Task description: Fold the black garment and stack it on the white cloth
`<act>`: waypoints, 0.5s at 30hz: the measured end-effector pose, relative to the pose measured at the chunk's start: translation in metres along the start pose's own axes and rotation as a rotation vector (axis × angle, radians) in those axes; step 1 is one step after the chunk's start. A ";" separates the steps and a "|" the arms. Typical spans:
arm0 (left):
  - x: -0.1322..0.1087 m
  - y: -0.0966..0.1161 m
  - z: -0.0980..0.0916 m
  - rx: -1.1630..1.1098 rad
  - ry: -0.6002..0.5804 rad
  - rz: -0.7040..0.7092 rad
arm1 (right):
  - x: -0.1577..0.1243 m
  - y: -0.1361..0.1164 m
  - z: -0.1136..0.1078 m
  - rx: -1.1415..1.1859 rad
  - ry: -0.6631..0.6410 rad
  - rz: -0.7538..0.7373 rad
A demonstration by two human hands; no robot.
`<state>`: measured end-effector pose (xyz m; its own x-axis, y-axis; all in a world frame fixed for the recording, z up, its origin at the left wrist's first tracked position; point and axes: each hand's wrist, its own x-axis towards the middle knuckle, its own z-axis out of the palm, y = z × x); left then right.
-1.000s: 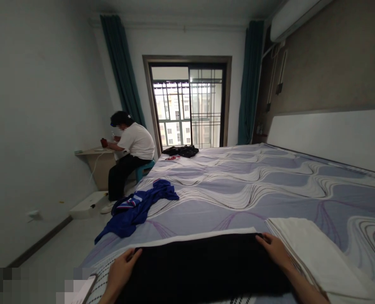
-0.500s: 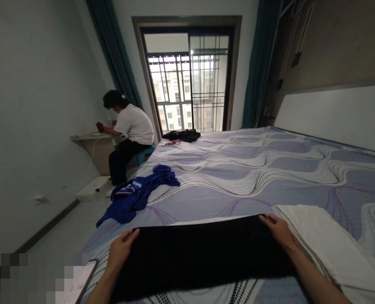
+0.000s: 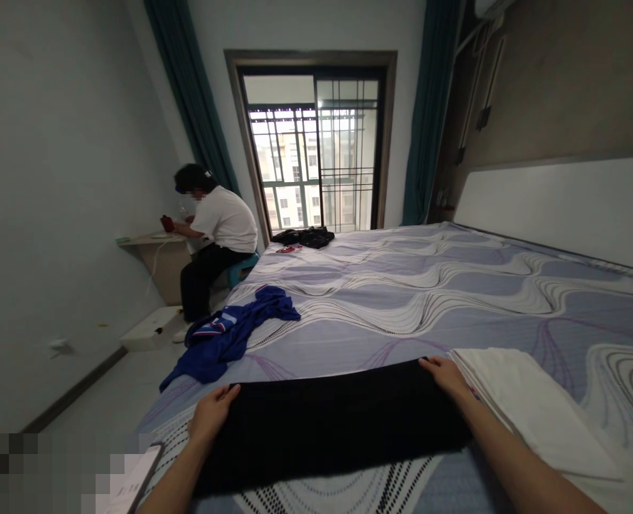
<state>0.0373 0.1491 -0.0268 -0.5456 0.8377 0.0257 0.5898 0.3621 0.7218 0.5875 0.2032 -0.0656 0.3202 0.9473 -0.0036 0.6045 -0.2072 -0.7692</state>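
Observation:
A black folded cloth (image 3: 332, 421) lies flat on the near edge of the bed (image 3: 428, 300), which has a purple and white wavy cover. My left hand (image 3: 212, 414) lies on the cloth's far left corner, fingers stretched out flat. My right hand (image 3: 444, 376) presses the far right corner, fingers also flat. A folded white cloth (image 3: 530, 421) lies right beside my right forearm. A crumpled blue garment (image 3: 230, 339) rests on the bed's left edge, beyond my left hand.
Another person in a white shirt (image 3: 217, 239) sits on a blue stool at a small desk by the left wall. Dark clothes (image 3: 305, 237) lie at the bed's far end before the barred window. A phone (image 3: 134, 482) lies at the near left.
Both hands have slid along the black cloth's far edge, the right one inward to the left. The white strip beyond the cloth's far edge no longer shows. The view tilted slightly.

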 end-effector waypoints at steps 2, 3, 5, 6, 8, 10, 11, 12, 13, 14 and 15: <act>-0.011 0.015 0.003 0.054 0.047 0.011 | -0.007 -0.019 0.003 -0.067 0.033 0.018; -0.022 0.024 0.008 0.082 0.078 0.040 | -0.017 -0.031 0.009 -0.104 0.068 0.007; -0.052 0.042 0.028 0.148 0.096 0.196 | -0.050 -0.058 0.033 -0.187 0.129 -0.085; -0.071 0.050 0.042 0.213 0.063 0.367 | -0.072 -0.070 0.050 -0.289 0.130 -0.239; -0.107 0.062 0.073 0.316 -0.175 0.687 | -0.120 -0.090 0.087 -0.400 -0.027 -0.525; -0.133 0.064 0.097 0.407 -0.347 0.819 | -0.159 -0.097 0.116 -0.428 -0.197 -0.624; -0.140 0.061 0.103 0.440 -0.386 0.838 | -0.171 -0.096 0.123 -0.434 -0.250 -0.634; -0.143 0.056 0.105 0.468 -0.387 0.832 | -0.177 -0.093 0.126 -0.440 -0.277 -0.623; -0.141 0.050 0.102 0.491 -0.366 0.808 | -0.178 -0.087 0.123 -0.451 -0.278 -0.601; -0.136 0.042 0.096 0.510 -0.338 0.770 | -0.174 -0.079 0.116 -0.465 -0.255 -0.573; -0.129 0.032 0.088 0.527 -0.302 0.726 | -0.167 -0.069 0.106 -0.482 -0.215 -0.543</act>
<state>0.1792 0.0886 -0.0676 0.1937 0.9746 0.1124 0.9581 -0.2125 0.1921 0.4149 0.0850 -0.0800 -0.2333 0.9632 0.1336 0.9044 0.2654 -0.3340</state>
